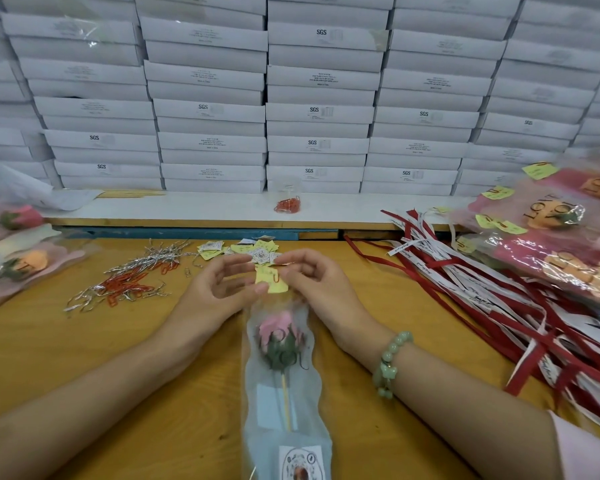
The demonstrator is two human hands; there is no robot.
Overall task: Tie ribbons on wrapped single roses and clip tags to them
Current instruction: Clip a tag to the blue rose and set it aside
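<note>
A pink rose in a clear sleeve lies lengthwise on the wooden table, bloom away from me. A yellow tag with a red clip sits on the sleeve's top edge. My left hand pinches the tag's lower left corner with thumb and finger. My right hand has curled fingers at the tag's right side, pinching the tag or sleeve edge there. Red and white ribbons lie in a heap to the right. Loose tags are piled just beyond my hands.
Red paper clips and silver twist ties are scattered at left. A clear cup with red clips stands on the white ledge. Wrapped roses lie at left, and tagged ones are stacked at right. White boxes form a wall behind.
</note>
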